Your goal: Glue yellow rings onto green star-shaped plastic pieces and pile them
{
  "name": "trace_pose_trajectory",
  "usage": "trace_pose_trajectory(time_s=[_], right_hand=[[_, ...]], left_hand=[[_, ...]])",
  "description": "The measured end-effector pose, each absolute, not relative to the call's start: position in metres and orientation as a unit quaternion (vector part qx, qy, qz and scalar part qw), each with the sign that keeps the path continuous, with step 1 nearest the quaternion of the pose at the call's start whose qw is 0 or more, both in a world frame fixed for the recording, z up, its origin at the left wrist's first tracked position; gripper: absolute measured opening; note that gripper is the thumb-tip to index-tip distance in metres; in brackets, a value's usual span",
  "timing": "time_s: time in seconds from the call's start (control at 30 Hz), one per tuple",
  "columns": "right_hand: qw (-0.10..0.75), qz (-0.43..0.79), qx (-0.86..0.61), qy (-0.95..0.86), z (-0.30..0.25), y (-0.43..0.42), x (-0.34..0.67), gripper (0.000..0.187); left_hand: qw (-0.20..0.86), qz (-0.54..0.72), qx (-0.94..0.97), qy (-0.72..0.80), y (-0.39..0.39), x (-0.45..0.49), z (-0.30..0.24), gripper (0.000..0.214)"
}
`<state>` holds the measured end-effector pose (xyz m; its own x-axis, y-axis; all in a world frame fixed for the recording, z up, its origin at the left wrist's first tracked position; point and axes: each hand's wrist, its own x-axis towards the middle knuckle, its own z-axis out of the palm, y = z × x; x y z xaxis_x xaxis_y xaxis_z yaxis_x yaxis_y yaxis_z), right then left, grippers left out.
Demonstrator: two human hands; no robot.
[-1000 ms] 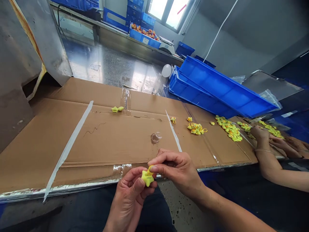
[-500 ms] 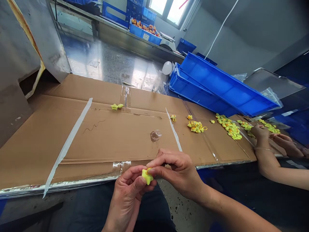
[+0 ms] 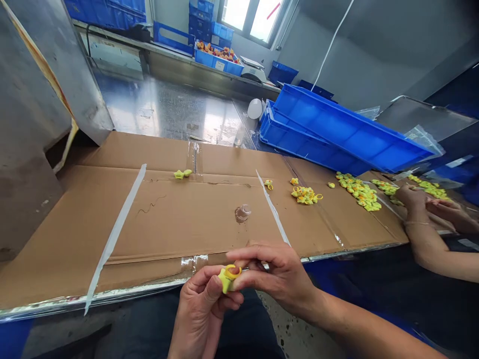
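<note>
My left hand [image 3: 202, 306] is closed, pinching a small yellow-green star [image 3: 225, 284] between thumb and fingers just in front of the table edge. An orange-yellow open-topped ring [image 3: 233, 271] is on the back of that star and faces up. From the other side my right hand [image 3: 279, 271] grips the same piece, thumb low against it and index finger stretched above the ring. On the cardboard [image 3: 187, 219] beyond lie two star pieces [image 3: 182, 174] at left and a pile of ringed stars [image 3: 306, 194] at right.
A small clear cup [image 3: 244, 211] stands in a wet patch on the cardboard. Long blue crates [image 3: 337, 127] are stacked at the back right. A co-worker's hands [image 3: 415, 199] are busy among more yellow pieces [image 3: 359, 192]. White tape strips [image 3: 116, 234] cross the cardboard.
The star has turned in my fingers, so its ring now shows plainly. My right index finger has lifted away from the piece and straightened. The view has shifted slightly.
</note>
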<state>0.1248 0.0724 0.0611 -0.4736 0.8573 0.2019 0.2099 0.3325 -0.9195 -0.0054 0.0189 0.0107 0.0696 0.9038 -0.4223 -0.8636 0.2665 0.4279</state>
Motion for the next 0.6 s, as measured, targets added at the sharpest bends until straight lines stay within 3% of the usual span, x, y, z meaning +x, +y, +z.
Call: trace_pose_trajectory(time_s=[0.07, 0.17, 0.6], right_hand=[[0.387, 0.506, -0.357, -0.683, 0.06, 0.069, 0.124, 0.024], [0.418, 0.56, -0.343, -0.628, 0.058, 0.063, 0.122, 0.015], [0.431, 0.552, -0.306, -0.645, 0.049, 0.054, 0.123, 0.015]], left_hand=[[0.742, 0.595, 0.023, 0.309, 0.02, -0.008, 0.014, 0.028], [0.756, 0.579, -0.005, 0.305, 0.019, -0.011, 0.018, 0.026], [0.821, 0.506, -0.058, 0.258, 0.011, -0.013, 0.027, 0.025]])
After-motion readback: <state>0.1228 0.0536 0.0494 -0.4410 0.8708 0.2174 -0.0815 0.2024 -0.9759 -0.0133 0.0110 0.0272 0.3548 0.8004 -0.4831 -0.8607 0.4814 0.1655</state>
